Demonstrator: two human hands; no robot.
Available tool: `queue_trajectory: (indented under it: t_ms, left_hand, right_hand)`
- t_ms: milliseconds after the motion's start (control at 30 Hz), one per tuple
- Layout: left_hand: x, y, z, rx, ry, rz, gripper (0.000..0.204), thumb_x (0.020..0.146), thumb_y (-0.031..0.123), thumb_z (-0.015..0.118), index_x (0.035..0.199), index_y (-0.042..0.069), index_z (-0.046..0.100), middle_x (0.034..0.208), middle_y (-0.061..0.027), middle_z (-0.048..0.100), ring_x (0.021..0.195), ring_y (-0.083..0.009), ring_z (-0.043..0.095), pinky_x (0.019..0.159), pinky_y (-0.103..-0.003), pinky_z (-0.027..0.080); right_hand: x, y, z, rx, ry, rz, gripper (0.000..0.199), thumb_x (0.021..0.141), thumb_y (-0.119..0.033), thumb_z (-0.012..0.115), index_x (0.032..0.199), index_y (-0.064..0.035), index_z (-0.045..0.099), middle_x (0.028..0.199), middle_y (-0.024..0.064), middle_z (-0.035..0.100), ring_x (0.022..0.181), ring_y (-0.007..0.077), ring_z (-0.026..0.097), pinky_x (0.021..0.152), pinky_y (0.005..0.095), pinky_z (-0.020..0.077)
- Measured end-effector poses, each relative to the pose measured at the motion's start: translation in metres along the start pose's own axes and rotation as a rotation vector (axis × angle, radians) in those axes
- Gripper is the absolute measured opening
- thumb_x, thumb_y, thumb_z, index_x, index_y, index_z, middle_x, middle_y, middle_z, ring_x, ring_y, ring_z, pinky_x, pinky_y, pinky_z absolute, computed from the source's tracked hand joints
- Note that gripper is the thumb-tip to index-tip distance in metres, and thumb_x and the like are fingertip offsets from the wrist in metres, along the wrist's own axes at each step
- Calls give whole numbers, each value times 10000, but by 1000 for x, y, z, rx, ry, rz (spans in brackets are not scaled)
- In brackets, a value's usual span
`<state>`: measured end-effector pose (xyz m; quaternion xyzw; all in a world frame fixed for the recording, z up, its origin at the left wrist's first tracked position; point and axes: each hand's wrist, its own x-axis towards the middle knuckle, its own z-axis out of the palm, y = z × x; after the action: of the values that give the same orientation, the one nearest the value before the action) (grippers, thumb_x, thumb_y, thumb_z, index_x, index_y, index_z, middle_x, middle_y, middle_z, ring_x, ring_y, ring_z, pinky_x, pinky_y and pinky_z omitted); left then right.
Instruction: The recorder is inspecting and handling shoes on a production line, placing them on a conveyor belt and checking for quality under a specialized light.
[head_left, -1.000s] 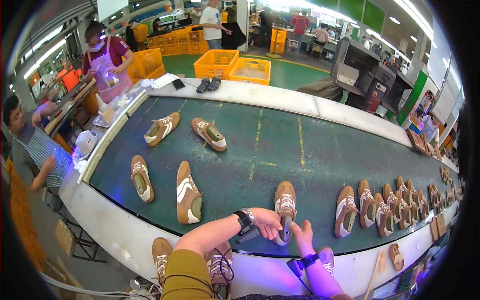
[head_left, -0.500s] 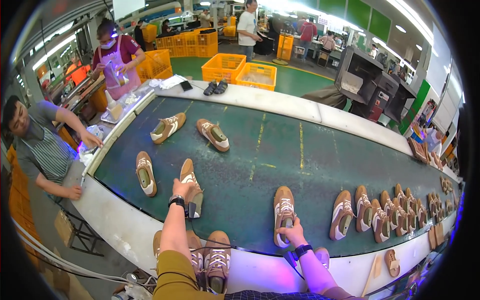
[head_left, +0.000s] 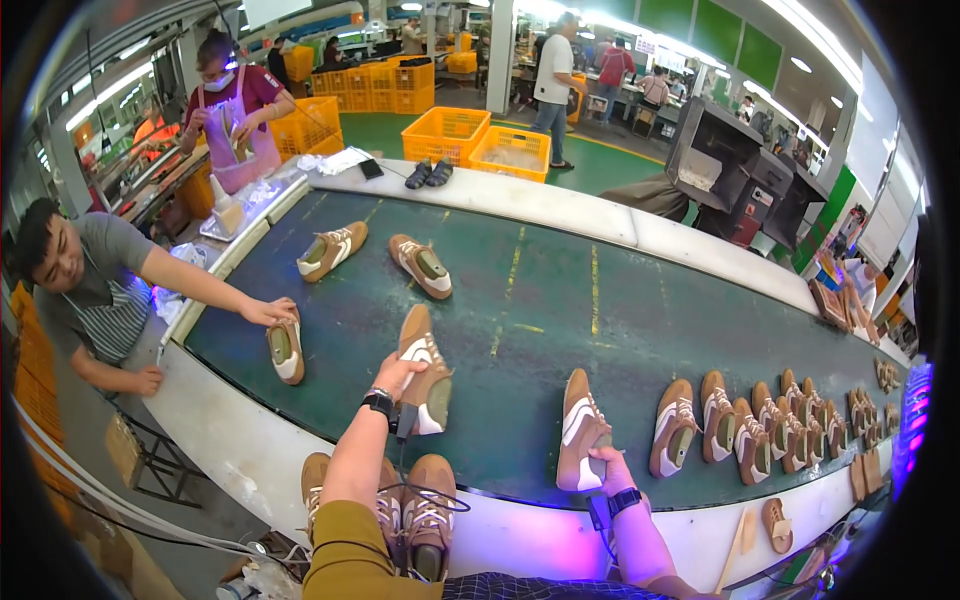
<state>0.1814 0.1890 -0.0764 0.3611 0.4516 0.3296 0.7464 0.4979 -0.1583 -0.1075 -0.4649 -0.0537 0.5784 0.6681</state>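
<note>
My left hand (head_left: 397, 376) is closed around the side of a brown and white sneaker (head_left: 432, 393), which is tilted so its side shows. Toward the right, my right hand (head_left: 612, 470) grips the heel end of another such sneaker (head_left: 580, 432), turned with its white-striped side up. Both shoes are over the green conveyor belt (head_left: 500, 385); whether they still touch it I cannot tell. A co-worker's hand (head_left: 268, 312) reaches onto the toe of a sneaker (head_left: 286, 352) at the belt's left end. Two more sneakers, one brown pair-like shoe (head_left: 333, 250) and another (head_left: 421, 266), lie farther away.
Several sneakers (head_left: 752, 440) stand in rows on the right of the belt. Close to me, more sneakers (head_left: 430, 510) sit below the white near edge (head_left: 535, 530). A cable hangs by my left wrist. Yellow crates (head_left: 446, 135) and a dark machine (head_left: 735, 165) stand beyond the far edge.
My left hand has moved right with its sneaker, and the right-hand sneaker has been rolled onto its side. The co-worker has reached out to the sneaker at the left.
</note>
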Motion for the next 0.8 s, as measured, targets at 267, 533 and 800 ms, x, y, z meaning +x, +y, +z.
queue_trajectory:
  t_ms: [267, 533, 800]
  left_hand:
    - [-101, -9, 126, -351, -778, -137, 543, 756, 69, 666, 1254, 38, 452, 1155, -105, 581, 1052, -227, 574, 944, -387, 453]
    - [-219, -80, 188, -548, -956, -438, 558, 789, 174, 613, 1278, -21, 427, 1170, -140, 573, 1056, -232, 572, 955, -377, 435]
    - [-263, -102, 190, -764, -1187, 196, 556, 737, 153, 577, 1245, -29, 442, 1152, -170, 567, 1034, -313, 574, 958, -441, 439]
  right_hand:
    - [-109, 5, 12, 121, 180, -167, 290, 646, -65, 624, 918, 29, 590, 768, 77, 615, 662, 241, 627, 668, 339, 534]
    - [-206, -38, 78, -57, 60, -473, 519, 563, -76, 649, 1056, -8, 499, 934, 39, 548, 822, 168, 557, 750, 261, 446]
    - [-240, -66, 75, 75, -180, -551, 556, 847, -459, 574, 1169, -22, 456, 1093, 134, 579, 978, 260, 592, 884, 375, 477]
